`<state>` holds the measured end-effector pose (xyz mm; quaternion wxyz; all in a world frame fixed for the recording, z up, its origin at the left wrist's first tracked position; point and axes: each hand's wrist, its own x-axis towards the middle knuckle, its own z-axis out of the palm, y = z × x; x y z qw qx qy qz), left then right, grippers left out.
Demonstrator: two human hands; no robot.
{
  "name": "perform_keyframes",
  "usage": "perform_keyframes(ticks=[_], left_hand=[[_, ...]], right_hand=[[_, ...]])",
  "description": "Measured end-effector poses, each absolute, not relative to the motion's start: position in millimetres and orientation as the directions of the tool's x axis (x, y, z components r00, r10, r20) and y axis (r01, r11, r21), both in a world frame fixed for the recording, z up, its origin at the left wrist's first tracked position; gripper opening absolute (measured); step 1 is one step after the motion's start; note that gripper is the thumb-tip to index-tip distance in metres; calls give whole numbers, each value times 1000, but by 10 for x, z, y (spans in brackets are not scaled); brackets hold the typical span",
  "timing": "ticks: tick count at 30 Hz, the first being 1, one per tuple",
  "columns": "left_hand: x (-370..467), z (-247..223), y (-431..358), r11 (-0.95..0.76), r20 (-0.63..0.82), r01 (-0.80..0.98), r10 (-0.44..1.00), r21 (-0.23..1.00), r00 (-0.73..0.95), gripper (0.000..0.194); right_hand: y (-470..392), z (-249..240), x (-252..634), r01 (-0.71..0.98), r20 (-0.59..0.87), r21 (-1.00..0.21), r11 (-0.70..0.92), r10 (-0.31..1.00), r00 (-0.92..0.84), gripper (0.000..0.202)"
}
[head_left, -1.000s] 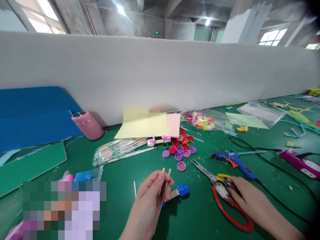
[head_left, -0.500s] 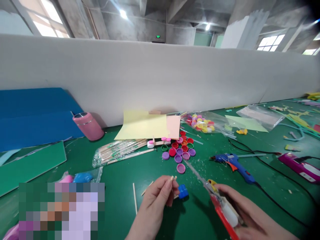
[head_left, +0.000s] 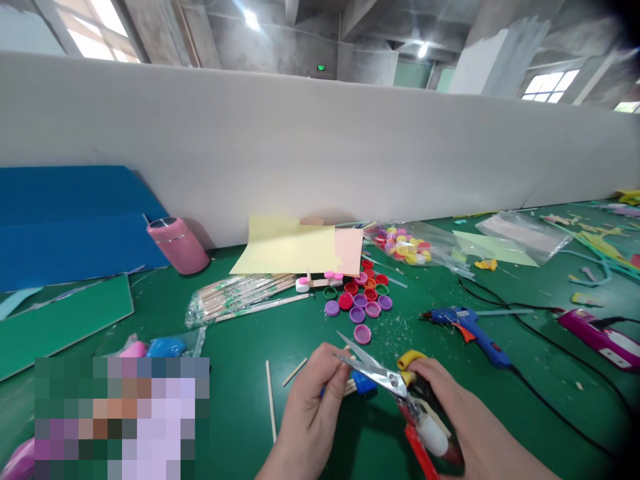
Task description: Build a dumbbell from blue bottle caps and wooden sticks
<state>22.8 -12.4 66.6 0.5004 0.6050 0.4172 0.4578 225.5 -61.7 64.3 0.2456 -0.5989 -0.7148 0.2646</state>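
Observation:
My left hand (head_left: pixel 317 400) is closed in a pinch on a thin wooden stick (head_left: pixel 347 348), whose tip shows above the fingers. Just right of those fingers is a small blue piece (head_left: pixel 364 383) with pale stick ends against it; whether the hand holds it too, I cannot tell. My right hand (head_left: pixel 445 400) grips scissors (head_left: pixel 387 380) with red and yellow handle parts. Their blades are spread, pointing left, and overlap the stick tip in view. A white rounded part (head_left: pixel 433 435) shows near the handles. Two loose sticks (head_left: pixel 271 400) lie left of my left hand.
Coloured bottle caps (head_left: pixel 357 315) lie ahead on the green table. A blue glue gun (head_left: pixel 470 327) and its cord are at the right, near a purple device (head_left: pixel 597 337). Bagged sticks (head_left: pixel 245 300), yellow paper (head_left: pixel 290 247) and a pink cup (head_left: pixel 179 247) stand farther back.
The scissors have moved left and their blades have spread, reaching the stick at my left fingers. My left hand has stayed nearly in place. The view has shifted slightly.

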Motion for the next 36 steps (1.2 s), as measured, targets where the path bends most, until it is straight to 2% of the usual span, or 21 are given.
perform_keyframes(ticks=[13, 22, 28, 36], left_hand=[[200, 628, -105, -252, 204, 132, 932, 959, 299, 20], [179, 628, -136, -241, 179, 157, 927, 958, 330, 20], [183, 645, -144, -225, 163, 129, 913, 966, 374, 22], [191, 664, -155, -200, 157, 97, 930, 975, 332, 21]], right_hand=[[-612, 696, 2225, 685, -99, -727, 35, 983, -154, 73], [-611, 824, 2119, 609, -168, -793, 1, 961, -220, 41], [-593, 850, 2135, 682, -223, -730, 30, 934, -279, 24], [-634, 869, 2095, 714, -169, -697, 65, 953, -251, 33]])
